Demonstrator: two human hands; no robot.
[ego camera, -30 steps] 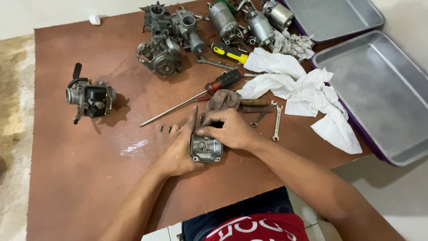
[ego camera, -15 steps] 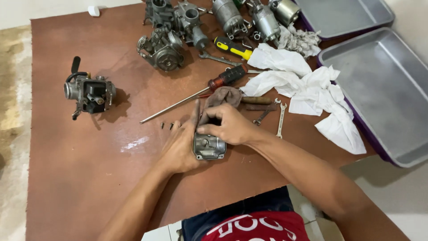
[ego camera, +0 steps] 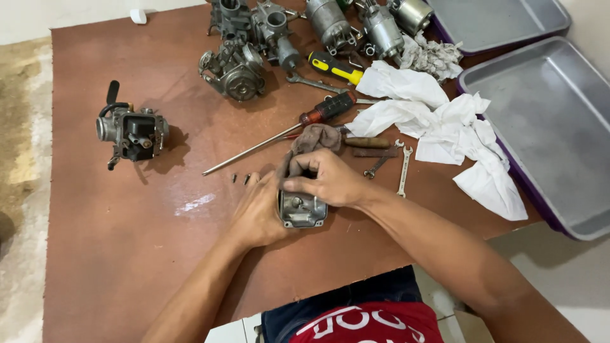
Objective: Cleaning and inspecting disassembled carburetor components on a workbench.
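Basically no change vs a sec ago: left hand (ego camera: pixel 257 216) & right hand (ego camera: pixel 327 181) both stay clamped on small grey metal carburetor body (ego camera: pixel 302 209), mid brown table (ego camera: pixel 159 254), w/ red-handled screwdriver (ego camera: pixel 279 132) nearby; work ongoing.

**Materials and surface finishes on the workbench**

Small metal part (ego camera: pixel 302 209), dull grey cast metal with faint sheen. Tabletop (ego camera: pixel 127 254), matt brown board, one glossy wet patch. Rag (ego camera: pixel 316 138), rough brown cloth. White cloths (ego camera: pixel 445 127), soft and crumpled. Screwdriver (ego camera: pixel 286 130), bright steel shaft, glossy plastic handle. Trays (ego camera: pixel 559 127), brushed matt metal.
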